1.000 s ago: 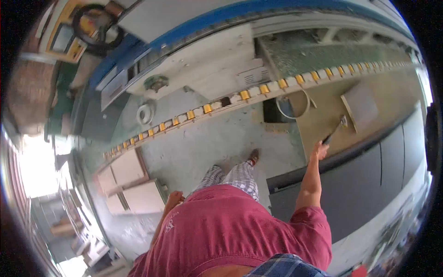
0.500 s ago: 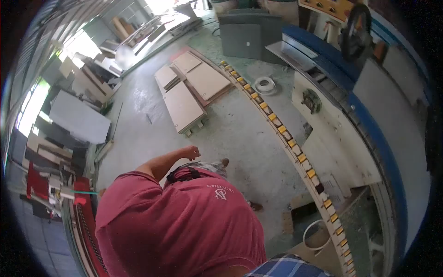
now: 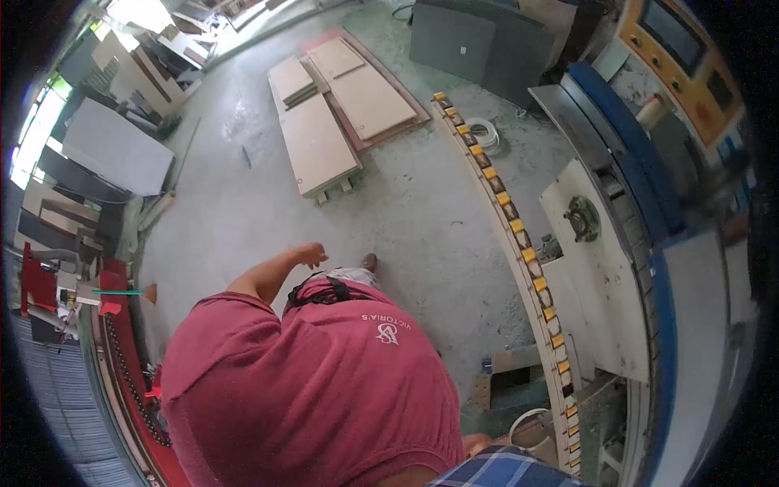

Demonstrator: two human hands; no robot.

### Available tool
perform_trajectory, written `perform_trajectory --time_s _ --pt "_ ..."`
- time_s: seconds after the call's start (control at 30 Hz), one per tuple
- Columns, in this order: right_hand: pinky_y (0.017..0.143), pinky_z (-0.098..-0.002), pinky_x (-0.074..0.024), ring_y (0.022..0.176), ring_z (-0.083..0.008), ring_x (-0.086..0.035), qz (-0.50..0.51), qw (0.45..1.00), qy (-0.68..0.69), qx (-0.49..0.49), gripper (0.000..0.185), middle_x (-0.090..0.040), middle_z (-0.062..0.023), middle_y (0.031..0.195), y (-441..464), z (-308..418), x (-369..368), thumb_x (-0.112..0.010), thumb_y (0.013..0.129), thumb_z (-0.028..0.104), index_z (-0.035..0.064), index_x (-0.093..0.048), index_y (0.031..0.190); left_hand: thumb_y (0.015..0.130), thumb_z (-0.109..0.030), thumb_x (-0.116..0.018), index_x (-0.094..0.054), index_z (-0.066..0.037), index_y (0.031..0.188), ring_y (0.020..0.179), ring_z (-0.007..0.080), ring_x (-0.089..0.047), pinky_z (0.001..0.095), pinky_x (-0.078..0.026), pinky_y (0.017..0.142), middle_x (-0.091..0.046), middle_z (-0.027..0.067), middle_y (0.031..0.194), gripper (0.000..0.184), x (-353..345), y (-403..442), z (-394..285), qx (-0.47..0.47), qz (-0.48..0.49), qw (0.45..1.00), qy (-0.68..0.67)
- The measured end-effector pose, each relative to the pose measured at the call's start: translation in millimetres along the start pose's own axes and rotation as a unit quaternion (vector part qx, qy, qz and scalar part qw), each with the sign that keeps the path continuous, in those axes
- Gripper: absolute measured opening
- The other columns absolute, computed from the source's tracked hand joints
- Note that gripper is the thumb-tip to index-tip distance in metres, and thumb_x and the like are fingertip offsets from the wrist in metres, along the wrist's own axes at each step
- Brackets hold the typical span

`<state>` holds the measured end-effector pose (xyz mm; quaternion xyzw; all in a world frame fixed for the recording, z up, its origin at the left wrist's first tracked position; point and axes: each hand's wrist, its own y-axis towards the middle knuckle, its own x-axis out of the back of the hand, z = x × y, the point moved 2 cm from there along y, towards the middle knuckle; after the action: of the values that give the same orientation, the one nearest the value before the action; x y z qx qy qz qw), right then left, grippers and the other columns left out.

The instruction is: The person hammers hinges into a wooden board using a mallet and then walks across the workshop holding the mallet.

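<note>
My left hand (image 3: 311, 254) hangs in front of my body over the grey floor. Its fingers are loosely bent and apart, with nothing held in them. Around the arm shows a pink shirt (image 3: 308, 390), with a dark strap (image 3: 324, 292) at the waist. A patch of skin (image 3: 475, 444) shows at the shirt's lower right edge; it may be part of my right hand or arm, and no fingers can be made out. Blue plaid cloth (image 3: 503, 469) covers the view beside it. One shoe (image 3: 369, 261) is visible past the left hand.
Stacked pale boards (image 3: 316, 150) lie on the floor ahead. Along the right runs a machine (image 3: 604, 268) with a yellow-blocked track (image 3: 527, 252) and an orange control panel (image 3: 682, 65). Dark panels (image 3: 454, 45) lean behind it. On the left are a red frame (image 3: 134, 365) and leaning boards (image 3: 118, 150).
My view has shifted: the machine's orange panel shows more fully, and the boards sit higher in the frame. My left hand appears a little farther left and higher.
</note>
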<state>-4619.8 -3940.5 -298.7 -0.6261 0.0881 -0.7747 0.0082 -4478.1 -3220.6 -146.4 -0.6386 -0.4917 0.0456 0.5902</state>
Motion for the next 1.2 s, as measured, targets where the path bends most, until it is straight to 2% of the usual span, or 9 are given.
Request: perform_trajectory --time_s 0.13,0.23,0.3,0.37,0.43,0.5,0.63,0.7,1.2 --pt "0.080 -0.0550 -0.0446 0.105 -0.0383 -0.051 -0.035 0.999 -0.018 0.016 0.049 -0.052 -0.0155 0.114 -88 40 6 -0.055 0.085 0.038 0.0044 -0.044 0.120 0.088 -0.038 -0.047 -0.061 0.000 0.093 0.075 0.0223 -0.067 0.0372 -0.053 0.055 -0.068 0.0118 0.088 0.040 31 61 58 0.053 0.024 0.998 -0.038" --pt "0.084 -0.0415 -0.0414 0.094 -0.0236 -0.052 -0.067 0.937 -0.095 -0.330 0.025 -0.056 -0.0083 0.101 -152 110 -74 -0.049 0.086 0.033 0.0163 -0.057 0.103 0.088 -0.036 -0.049 -0.060 0.000 0.089 0.067 0.0220 -0.067 0.0361 -0.053 0.054 -0.068 0.0097 0.080 0.038 75 118 100 0.007 0.016 0.997 -0.073" --pt "0.081 -0.0386 -0.0428 0.090 -0.0222 -0.052 0.111 0.994 -0.004 -0.005 0.026 -0.054 -0.0085 0.096 -223 142 -98 -0.050 0.087 0.035 0.0131 -0.056 0.101 0.088 -0.035 -0.049 -0.060 0.000 0.088 0.065 0.0219 -0.067 0.0362 -0.052 0.054 -0.068 0.0101 0.078 0.037 98 178 135 -0.016 -0.008 0.991 -0.136" --pt "0.075 -0.0328 -0.0455 0.083 -0.0192 -0.052 0.436 0.677 0.138 0.577 0.033 -0.051 -0.0087 0.087 -375 210 -88 -0.053 0.088 0.039 0.0067 -0.054 0.096 0.087 -0.034 -0.051 -0.060 0.000 0.090 0.064 0.0227 -0.066 0.0379 -0.051 0.054 -0.067 0.0117 0.079 0.035 121 209 156 -0.018 -0.076 0.969 -0.234" --pt "0.068 -0.0272 -0.0435 0.075 -0.0110 -0.048 0.649 0.649 0.305 0.254 0.021 -0.048 0.0012 0.079 -564 329 6 -0.055 0.089 0.025 0.0058 -0.058 0.098 0.086 -0.034 -0.052 -0.059 0.000 0.092 0.065 0.0237 -0.066 0.0384 -0.051 0.054 -0.067 0.0127 0.080 0.035 155 217 147 0.011 -0.085 0.953 -0.289" --pt "0.069 -0.0265 -0.0435 0.075 -0.0109 -0.049 0.693 0.494 0.338 0.402 0.029 -0.052 -0.0009 0.087 -693 424 95 -0.054 0.090 0.029 0.0025 -0.058 0.102 0.085 -0.033 -0.053 -0.056 0.000 0.098 0.068 0.0266 -0.065 0.0371 -0.051 0.055 -0.066 0.0156 0.084 0.035 180 221 136 0.047 -0.062 0.941 -0.331" --pt "0.056 -0.0304 -0.0359 0.064 -0.0181 -0.045 0.742 0.085 0.336 0.574 0.048 -0.051 -0.0081 0.074 -832 525 319 -0.051 0.086 0.053 0.0079 -0.050 0.071 0.086 -0.031 -0.050 -0.056 0.000 0.100 0.067 0.0265 -0.065 0.0349 -0.051 0.054 -0.066 0.0171 0.083 0.035 198 275 137 0.011 -0.073 0.948 -0.309" --pt "0.056 -0.0300 -0.0351 0.065 -0.0159 -0.046 0.761 -0.282 0.286 0.509 0.046 -0.056 -0.0068 0.078 -875 565 364 -0.054 0.084 0.053 0.0089 -0.063 0.077 0.086 -0.031 -0.050 -0.057 0.000 0.101 0.067 0.0258 -0.065 0.0346 -0.050 0.053 -0.066 0.0173 0.083 0.035 203 306 136 0.009 -0.091 0.943 -0.320" --pt "0.043 -0.0223 -0.0313 0.057 -0.0097 -0.047 0.709 -0.383 0.417 0.420 0.024 -0.056 -0.0061 0.074 -1028 791 323 -0.066 0.081 0.032 0.0087 -0.061 0.079 0.086 -0.033 -0.052 -0.060 -0.002 0.093 0.062 0.0201 -0.062 0.0352 -0.049 0.052 -0.065 0.0116 0.079 0.033 230 348 123 0.089 -0.158 0.888 -0.422"
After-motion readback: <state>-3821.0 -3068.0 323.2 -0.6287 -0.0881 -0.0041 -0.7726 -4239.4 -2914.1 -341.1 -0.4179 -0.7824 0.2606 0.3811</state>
